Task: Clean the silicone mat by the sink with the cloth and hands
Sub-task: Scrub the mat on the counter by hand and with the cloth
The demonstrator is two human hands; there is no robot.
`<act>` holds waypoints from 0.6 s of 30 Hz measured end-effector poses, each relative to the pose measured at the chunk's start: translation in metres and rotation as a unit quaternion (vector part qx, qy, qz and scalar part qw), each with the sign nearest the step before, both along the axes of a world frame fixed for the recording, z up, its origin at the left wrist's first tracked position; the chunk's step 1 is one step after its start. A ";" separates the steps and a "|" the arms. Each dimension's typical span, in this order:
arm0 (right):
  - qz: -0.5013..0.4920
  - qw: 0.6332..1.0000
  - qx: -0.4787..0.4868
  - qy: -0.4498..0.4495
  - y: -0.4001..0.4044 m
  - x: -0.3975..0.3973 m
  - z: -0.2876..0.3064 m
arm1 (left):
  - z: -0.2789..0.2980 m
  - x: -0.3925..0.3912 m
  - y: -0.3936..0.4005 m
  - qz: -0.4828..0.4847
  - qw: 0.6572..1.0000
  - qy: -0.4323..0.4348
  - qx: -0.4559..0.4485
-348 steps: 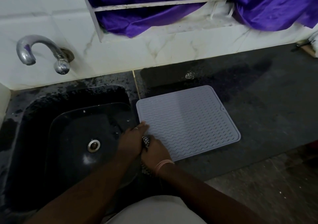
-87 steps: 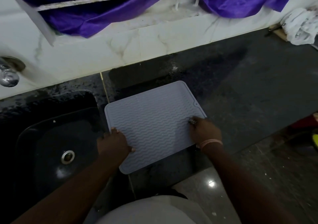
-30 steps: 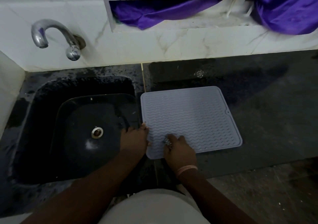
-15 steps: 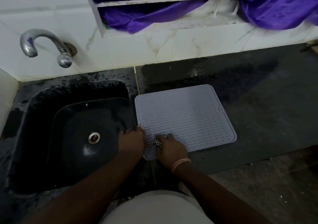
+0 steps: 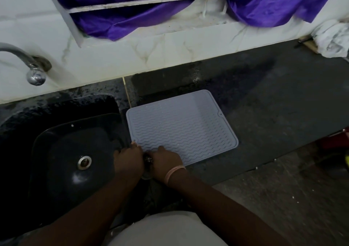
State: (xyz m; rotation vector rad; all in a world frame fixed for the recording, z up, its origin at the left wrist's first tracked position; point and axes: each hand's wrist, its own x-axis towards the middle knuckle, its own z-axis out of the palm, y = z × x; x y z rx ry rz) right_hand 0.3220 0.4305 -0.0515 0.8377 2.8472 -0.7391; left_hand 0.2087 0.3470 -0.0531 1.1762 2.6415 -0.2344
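**Hands bunched at the mat's near corner, right over the sink edge**

Mat [image 5: 181,126], pale grey with a wavy ribbed face, lies flat on the dark counter [image 5: 273,102] just right of the black sink [image 5: 62,151], its left edge running along the sink rim. Both hands meet at the corner nearest the person. The left hand [image 5: 128,162] lies palm down, fingers curled over the mat's left border where it meets the sink. The right hand [image 5: 166,162] sits just beside it, closed around a small dark patterned cloth [image 5: 148,159], of which only a scrap shows between the two hands. How tightly the left fingers pinch the mat edge cannot be told from here.

The work looks like close scrubbing of that one corner, with the rest of the ribbed face lying bare beyond the hands.

Risks, as a judgement: the mat is thin and floppy, and the counter around it looks wet, so a hard push with the cloth could slide the whole sheet toward the wall or skew it. Pulling the corner up instead could fold it over the sink rim and tip dirty water onto the counter front or the floor. The cloth is small and nearly hidden; a loose grip could drop it into the sink. The grooves may also hold grime that a flat wipe skips.
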 end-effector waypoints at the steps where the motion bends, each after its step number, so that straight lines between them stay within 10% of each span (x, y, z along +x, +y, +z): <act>1: -0.019 1.000 0.001 -0.003 0.003 0.004 -0.004 | 0.000 0.001 0.002 0.000 1.000 0.010 0.002; 9: -0.214 0.973 0.081 0.005 0.060 0.067 -0.017 | -0.005 0.009 -0.002 -0.022 0.999 0.029 -0.010; 18: -0.154 0.986 0.070 0.008 0.025 0.046 -0.029 | -0.007 0.028 0.006 -0.016 0.999 -0.044 -0.022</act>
